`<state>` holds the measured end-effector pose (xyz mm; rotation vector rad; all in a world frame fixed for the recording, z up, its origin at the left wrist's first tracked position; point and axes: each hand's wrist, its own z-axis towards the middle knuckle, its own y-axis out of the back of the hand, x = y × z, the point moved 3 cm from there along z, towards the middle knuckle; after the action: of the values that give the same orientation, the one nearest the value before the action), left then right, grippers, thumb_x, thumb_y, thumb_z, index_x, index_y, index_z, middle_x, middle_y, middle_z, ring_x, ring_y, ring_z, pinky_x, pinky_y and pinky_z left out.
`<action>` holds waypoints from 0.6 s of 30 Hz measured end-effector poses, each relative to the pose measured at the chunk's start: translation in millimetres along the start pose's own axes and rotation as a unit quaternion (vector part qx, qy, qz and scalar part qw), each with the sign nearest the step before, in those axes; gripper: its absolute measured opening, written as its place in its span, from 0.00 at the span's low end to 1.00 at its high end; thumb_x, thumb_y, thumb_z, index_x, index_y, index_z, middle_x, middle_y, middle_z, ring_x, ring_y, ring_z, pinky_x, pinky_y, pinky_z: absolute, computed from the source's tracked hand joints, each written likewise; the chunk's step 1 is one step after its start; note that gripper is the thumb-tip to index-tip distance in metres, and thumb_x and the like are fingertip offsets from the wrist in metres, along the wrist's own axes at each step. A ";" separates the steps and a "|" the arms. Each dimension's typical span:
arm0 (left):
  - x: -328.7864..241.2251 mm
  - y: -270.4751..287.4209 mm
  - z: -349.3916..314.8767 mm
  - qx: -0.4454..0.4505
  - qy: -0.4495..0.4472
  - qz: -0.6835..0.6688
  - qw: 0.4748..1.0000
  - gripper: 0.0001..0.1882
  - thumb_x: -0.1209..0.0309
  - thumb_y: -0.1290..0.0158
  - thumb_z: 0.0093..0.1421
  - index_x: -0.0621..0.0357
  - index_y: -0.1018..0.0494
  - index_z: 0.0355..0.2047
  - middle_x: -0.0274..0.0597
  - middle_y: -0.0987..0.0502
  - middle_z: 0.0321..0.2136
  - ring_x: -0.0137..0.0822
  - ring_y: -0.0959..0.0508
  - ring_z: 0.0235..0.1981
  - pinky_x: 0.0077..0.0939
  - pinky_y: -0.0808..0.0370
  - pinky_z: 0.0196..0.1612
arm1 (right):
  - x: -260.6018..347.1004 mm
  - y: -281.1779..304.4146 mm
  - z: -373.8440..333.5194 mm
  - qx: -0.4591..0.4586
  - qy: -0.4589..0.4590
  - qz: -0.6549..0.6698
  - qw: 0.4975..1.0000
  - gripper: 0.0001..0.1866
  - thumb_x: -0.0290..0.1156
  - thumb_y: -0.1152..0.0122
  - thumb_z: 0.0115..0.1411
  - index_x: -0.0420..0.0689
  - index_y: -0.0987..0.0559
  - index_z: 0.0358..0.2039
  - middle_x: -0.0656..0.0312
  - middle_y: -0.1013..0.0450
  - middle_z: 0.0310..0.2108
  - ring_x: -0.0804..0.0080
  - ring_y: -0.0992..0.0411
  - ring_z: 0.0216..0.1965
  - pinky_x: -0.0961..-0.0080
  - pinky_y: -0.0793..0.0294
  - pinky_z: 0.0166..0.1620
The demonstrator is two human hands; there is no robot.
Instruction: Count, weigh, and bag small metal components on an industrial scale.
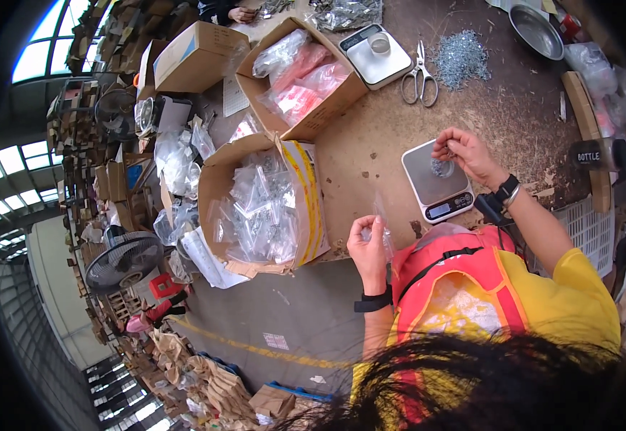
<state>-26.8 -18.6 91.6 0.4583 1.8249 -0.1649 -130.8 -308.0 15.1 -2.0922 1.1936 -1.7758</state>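
Note:
My left hand (368, 248) is at the table's front edge, its fingers pinched on a small clear plastic bag (386, 237). A digital kitchen scale (433, 188) with a grey top lies flat to the right of it. On the scale stands a small clear cup (441, 169) with small shiny metal pieces in it. My right hand (469, 154) is over this cup, thumb and fingers closed together; what they hold is too small to make out. Behind the scale lies a heap of small silvery pieces (462, 60).
A cardboard box (212, 188) of filled clear bags stands left; another box (321, 119) holds pink and clear bags. Scissors (420, 80) lie beside a second scale (376, 59). A metal bowl (536, 33) is far right, a dark bottle (599, 155) nearer. Another person's hand (242, 14) shows at the far edge.

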 end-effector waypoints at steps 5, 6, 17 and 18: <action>0.9 5.0 -5.1 -0.004 -0.005 0.000 1.000 0.07 0.71 0.38 0.64 0.62 0.23 0.35 0.30 0.22 0.30 0.21 0.27 0.31 0.18 0.29 0.36 | -2.1 -16.5 1.9 0.041 0.062 -0.116 0.990 0.11 0.31 0.53 0.74 0.39 0.25 0.47 0.58 0.22 0.44 0.68 0.22 0.49 0.72 0.25 0.57; 3.6 7.1 -5.5 -0.006 -0.005 -0.007 1.000 0.07 0.71 0.38 0.64 0.62 0.23 0.35 0.30 0.22 0.30 0.21 0.27 0.31 0.18 0.29 0.36 | -2.0 -18.3 1.7 0.044 0.061 -0.117 0.990 0.11 0.31 0.53 0.74 0.39 0.25 0.47 0.58 0.22 0.44 0.68 0.22 0.49 0.72 0.25 0.57; 12.8 5.9 -4.2 -0.009 0.005 -0.013 1.000 0.06 0.72 0.39 0.65 0.62 0.23 0.35 0.30 0.23 0.29 0.21 0.27 0.31 0.18 0.29 0.36 | -14.9 2.4 6.4 -0.011 0.041 0.035 0.998 0.10 0.29 0.51 0.73 0.40 0.25 0.49 0.61 0.23 0.41 0.72 0.23 0.43 0.73 0.23 0.51; 13.1 6.0 -4.0 -0.007 0.009 -0.011 1.000 0.06 0.72 0.39 0.65 0.62 0.23 0.35 0.30 0.23 0.30 0.21 0.27 0.31 0.18 0.29 0.36 | -15.4 6.1 7.2 -0.011 0.040 0.037 0.998 0.10 0.29 0.51 0.73 0.40 0.25 0.49 0.61 0.23 0.41 0.72 0.23 0.43 0.73 0.23 0.51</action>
<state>-31.0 -8.9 81.1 0.4305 1.8480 -0.1630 -127.0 -304.9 -2.2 -1.9794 1.2990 -1.8364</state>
